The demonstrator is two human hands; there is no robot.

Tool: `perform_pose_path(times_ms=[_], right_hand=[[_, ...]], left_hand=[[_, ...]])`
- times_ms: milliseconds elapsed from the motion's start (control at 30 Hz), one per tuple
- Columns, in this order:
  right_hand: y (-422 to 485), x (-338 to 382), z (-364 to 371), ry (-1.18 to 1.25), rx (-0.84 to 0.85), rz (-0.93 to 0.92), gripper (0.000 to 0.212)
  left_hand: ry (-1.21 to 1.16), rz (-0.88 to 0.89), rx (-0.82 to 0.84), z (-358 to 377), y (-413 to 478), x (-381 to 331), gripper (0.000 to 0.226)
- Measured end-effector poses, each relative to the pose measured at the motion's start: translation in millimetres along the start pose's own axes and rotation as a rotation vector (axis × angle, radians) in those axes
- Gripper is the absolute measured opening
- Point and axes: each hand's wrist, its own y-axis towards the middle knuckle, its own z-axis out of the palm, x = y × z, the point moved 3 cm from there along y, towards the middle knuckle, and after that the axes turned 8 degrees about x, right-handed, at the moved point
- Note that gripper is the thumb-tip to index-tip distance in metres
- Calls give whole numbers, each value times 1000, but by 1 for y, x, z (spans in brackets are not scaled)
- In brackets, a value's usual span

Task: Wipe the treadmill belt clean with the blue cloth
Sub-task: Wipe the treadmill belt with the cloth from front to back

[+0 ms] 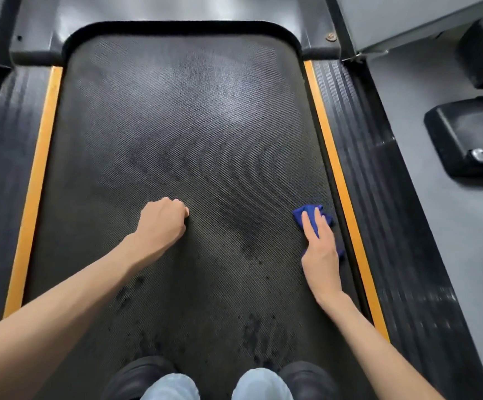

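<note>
The black textured treadmill belt [182,134] fills the middle of the head view, with dark spots and smudges near its front. A crumpled blue cloth [306,212] lies on the belt close to the right edge. My right hand [319,249] presses flat on the cloth, fingers stretched forward over it. My left hand [162,222] rests on the belt's middle as a closed fist, holding nothing visible.
Orange strips [334,174] [36,180] run along both sides of the belt, with ribbed black side rails [379,183] beyond them. The motor cover [176,10] lies at the far end. A black machine foot [471,137] stands on the grey floor at right. My knees and black shoes [145,373] are at the bottom.
</note>
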Motion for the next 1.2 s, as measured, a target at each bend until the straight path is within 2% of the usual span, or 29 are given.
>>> perform_pose_path(times_ms=[100,133,267,333,367,467,567,633,733,833,900,1000,1067,1133,1200], right_hand=[[17,18,9,18,-90,102,68],[17,34,19,36,-85,56,67],[-26,91,78,-94,252,-524,72],[-16,80,69,-135,290,-651,70],[-2,66,58,-119,240,-600,68],[35,22,16,13,9,-204,63],[40,28,22,8,-131,21,64],[28,61,49,24,-80,-123,57],[-15,121,96,3,192,-505,61],[-14,119,97,-68,343,-720,66],[15,85,73,-61,308,-633,71],[57,32,28,24,67,-209,76],[60,42,23,26,-65,-45,71],[48,75,46,37,-95,-115,64],[24,115,87,47,169,-324,68]], left_hand=[[-63,-5,-40,10,0,7,25],[-60,6,-47,12,0,8,28],[-58,140,-107,18,-5,13,50],[-64,189,-134,22,-9,18,63],[-51,206,-142,26,-10,22,69],[-54,233,-139,36,-12,31,75],[-74,185,-193,36,-18,39,57],[-81,146,-223,31,-21,46,48],[-87,71,-224,30,-21,57,51],[-102,58,-183,37,-23,61,60],[-140,57,-166,40,-27,62,63],[-196,38,-186,36,-32,63,65],[-197,27,-193,32,-32,62,64],[-192,-2,-211,28,-30,60,59],[-195,-17,-231,26,-28,58,54]])
